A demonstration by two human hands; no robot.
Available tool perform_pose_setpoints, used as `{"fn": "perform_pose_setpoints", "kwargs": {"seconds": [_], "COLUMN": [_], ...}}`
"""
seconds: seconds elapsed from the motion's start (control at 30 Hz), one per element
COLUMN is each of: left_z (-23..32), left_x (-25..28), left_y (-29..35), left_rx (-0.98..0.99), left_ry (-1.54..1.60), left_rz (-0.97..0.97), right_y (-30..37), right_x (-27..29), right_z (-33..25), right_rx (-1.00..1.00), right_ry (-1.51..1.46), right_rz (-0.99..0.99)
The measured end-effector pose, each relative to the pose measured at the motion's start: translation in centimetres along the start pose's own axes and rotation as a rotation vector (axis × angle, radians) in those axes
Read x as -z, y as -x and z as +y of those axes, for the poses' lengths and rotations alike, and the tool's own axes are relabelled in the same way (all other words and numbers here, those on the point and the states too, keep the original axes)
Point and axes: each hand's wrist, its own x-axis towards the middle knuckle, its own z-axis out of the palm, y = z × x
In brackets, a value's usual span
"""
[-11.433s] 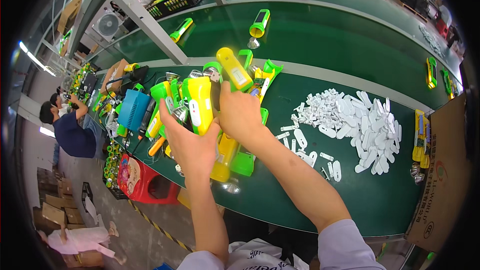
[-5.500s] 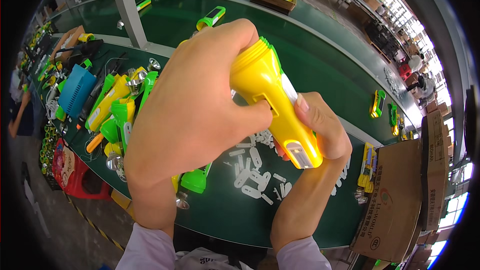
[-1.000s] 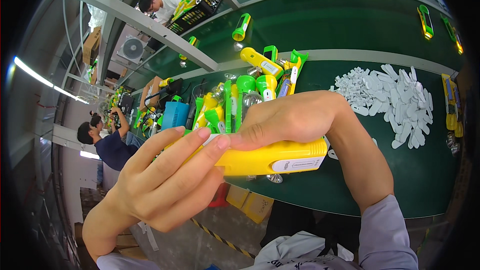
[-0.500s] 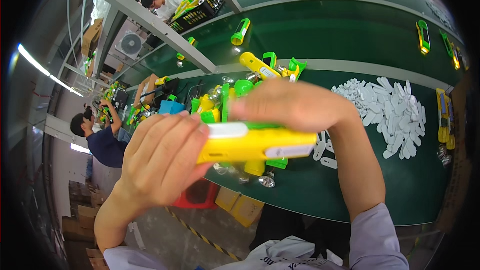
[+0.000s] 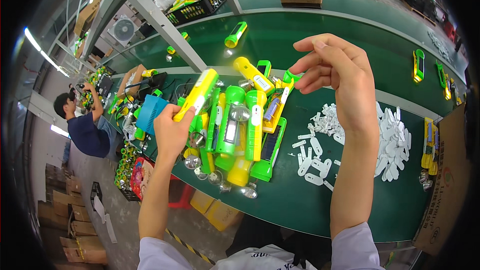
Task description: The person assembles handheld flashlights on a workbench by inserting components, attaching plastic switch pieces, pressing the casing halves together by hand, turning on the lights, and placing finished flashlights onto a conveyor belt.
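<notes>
The slim yellow-and-green plastic torch (image 5: 200, 92), handled between both hands a moment ago, is now pinched in the left hand (image 5: 172, 129) alone, by the piled torches (image 5: 231, 120). The right hand (image 5: 345, 72) has been freed, fingers loosely spread; whether the flared green plastic piece (image 5: 289, 77) is touched cannot be told.

Flashlight pile (image 5: 231, 129) spans worktop (image 5: 300, 210) from near edge to far-edge rail (image 5: 407, 106), loose parts (image 5: 392, 145) to its right, carton (image 5: 442, 180) by right edge, loose flashlights (image 5: 419, 65) behind rail.
</notes>
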Motion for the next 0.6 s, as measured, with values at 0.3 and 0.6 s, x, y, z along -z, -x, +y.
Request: {"fn": "perform_pose_setpoints", "kwargs": {"seconds": [0.3, 0.6], "left_z": [5.6, 5.9], "left_x": [-0.8, 0.5], "left_y": [1.4, -0.5], "left_rx": [-0.177, 0.007], "left_ry": [-0.529, -0.111], "left_rz": [-0.149, -0.156], "right_y": [1.0, 1.5], "right_x": [0.4, 1.0], "right_z": [-0.9, -2.0], "right_rx": [0.042, 0.147], "right_ry": [0.047, 0.099], "right_rz": [-0.056, -0.081]}}
